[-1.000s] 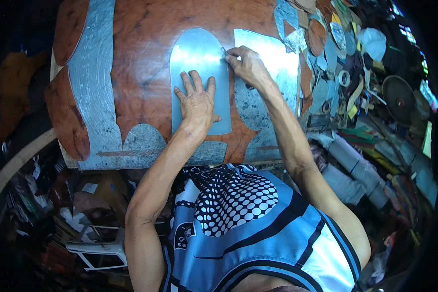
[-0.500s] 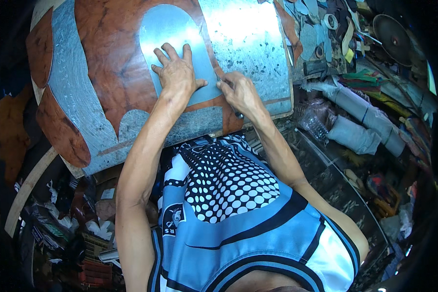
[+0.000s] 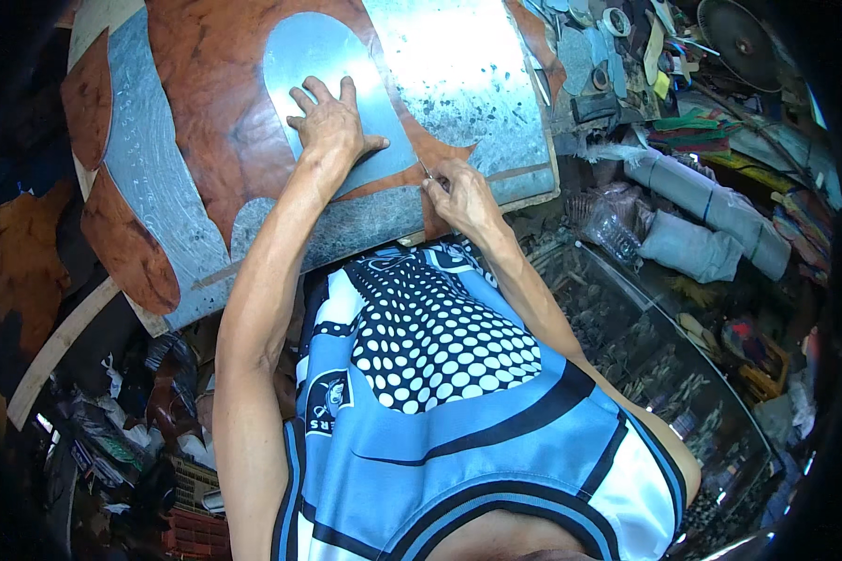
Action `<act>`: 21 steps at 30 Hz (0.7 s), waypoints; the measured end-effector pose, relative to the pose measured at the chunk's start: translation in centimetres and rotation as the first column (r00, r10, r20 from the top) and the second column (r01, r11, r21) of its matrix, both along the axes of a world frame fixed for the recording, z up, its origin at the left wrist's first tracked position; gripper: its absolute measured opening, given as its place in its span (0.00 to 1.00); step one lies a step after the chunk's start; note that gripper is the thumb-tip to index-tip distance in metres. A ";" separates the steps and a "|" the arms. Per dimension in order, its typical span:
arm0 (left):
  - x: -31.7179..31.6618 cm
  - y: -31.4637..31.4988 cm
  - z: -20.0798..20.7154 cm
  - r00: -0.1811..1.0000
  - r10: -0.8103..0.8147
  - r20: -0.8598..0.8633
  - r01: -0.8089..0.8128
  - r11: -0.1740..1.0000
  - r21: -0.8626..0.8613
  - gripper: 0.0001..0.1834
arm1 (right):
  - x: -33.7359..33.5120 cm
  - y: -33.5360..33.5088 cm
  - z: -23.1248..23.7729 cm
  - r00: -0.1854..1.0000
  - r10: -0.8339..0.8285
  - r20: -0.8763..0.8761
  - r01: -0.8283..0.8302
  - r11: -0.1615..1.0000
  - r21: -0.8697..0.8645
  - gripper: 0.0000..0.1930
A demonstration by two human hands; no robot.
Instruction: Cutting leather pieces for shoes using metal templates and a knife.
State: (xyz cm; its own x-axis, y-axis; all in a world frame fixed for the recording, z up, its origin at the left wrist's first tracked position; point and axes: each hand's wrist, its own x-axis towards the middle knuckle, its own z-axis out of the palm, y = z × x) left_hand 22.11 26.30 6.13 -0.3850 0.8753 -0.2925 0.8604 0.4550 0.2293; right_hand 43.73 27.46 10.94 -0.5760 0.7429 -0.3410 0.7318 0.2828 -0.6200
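My left hand (image 3: 329, 123) lies with fingers spread on a smooth grey, round-topped template (image 3: 320, 47), pressing it against brown marbled leather (image 3: 215, 84). Closed around a slim knife (image 3: 427, 171), my right hand (image 3: 465, 198) is just right of the template's lower right corner. The thin blade touches the leather there; most of the handle is hidden in my fingers. A pointed tongue of leather (image 3: 444, 150) sticks out to the right above that hand. Under the leather is a scratched metal-covered board (image 3: 477, 89), which shows where pieces have been cut out.
Rounded leather parts (image 3: 126, 245) hang along the board's left side. Flat grey pieces and a tape roll (image 3: 616, 22) crowd the upper right. Wrapped rolls (image 3: 692, 192) and a clear plastic bundle (image 3: 617, 224) lie right of the board. A red crate (image 3: 196, 533) stands at the lower left.
My right hand and the knife have moved slightly down along the template's right edge, exposing the pointed leather tongue. My left hand stays spread on the template. The whole view has shifted a little.
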 end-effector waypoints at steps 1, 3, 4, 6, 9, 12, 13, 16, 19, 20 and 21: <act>-0.1 0.2 0.2 0.998 0.014 0.064 -0.011 0.998 -0.055 0.58 | 0.0 0.0 0.1 1.000 -0.001 -0.007 0.001 1.000 0.007 0.13; -0.2 -0.1 0.7 0.992 0.035 0.118 -0.023 0.994 -0.103 0.59 | 0.2 -0.1 -0.2 1.000 0.019 -0.002 -0.019 0.999 0.032 0.13; -0.1 -0.5 0.8 0.993 0.022 0.117 -0.013 0.997 -0.071 0.58 | 0.3 0.0 -0.4 1.000 0.022 -0.013 -0.021 0.999 0.040 0.13; -0.1 -1.7 0.9 0.992 0.008 0.123 -0.007 1.000 -0.008 0.56 | 0.5 0.3 -0.6 0.997 0.021 0.069 -0.018 0.999 -0.052 0.14; -1.4 -5.4 -1.9 0.983 -0.035 0.181 -0.028 0.943 0.332 0.55 | -0.2 1.4 -0.3 0.992 0.037 0.124 -0.023 0.993 -0.113 0.14; 0.2 -10.2 -0.6 0.989 0.056 0.135 -0.095 0.950 0.299 0.55 | 0.7 2.3 -0.2 0.996 0.001 0.085 0.013 0.985 -0.173 0.14; 0.6 -11.5 -0.8 0.989 0.089 0.120 -0.121 0.948 0.294 0.55 | 0.7 2.9 -0.1 0.991 0.002 0.134 0.039 0.954 -0.299 0.14; 1.9 -13.7 -1.2 0.988 0.079 0.136 -0.119 0.939 0.323 0.56 | -0.1 3.8 0.8 0.993 -0.076 0.090 0.112 0.848 -0.517 0.13; 1.9 -13.9 -1.5 0.990 0.071 0.122 -0.111 0.927 0.358 0.56 | 0.2 3.9 -1.2 0.982 -0.186 -0.021 0.117 0.698 -0.706 0.12; 1.8 -13.8 -1.5 0.990 0.074 0.118 -0.113 0.926 0.360 0.56 | -0.1 3.6 -1.3 0.963 -0.248 -0.108 0.084 0.654 -0.752 0.12; 1.7 -13.6 -1.5 0.988 0.077 0.131 -0.124 0.909 0.398 0.51 | -0.4 3.3 -1.5 0.931 -0.313 -0.188 0.045 0.609 -0.792 0.12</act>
State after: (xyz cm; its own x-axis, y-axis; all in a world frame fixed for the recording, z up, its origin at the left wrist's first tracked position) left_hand 23.85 12.70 4.60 -0.4630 0.8858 0.0319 0.7739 0.3864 0.5018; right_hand 43.31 30.77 9.48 -0.6265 0.3844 -0.6780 0.4692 -0.5086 -0.7219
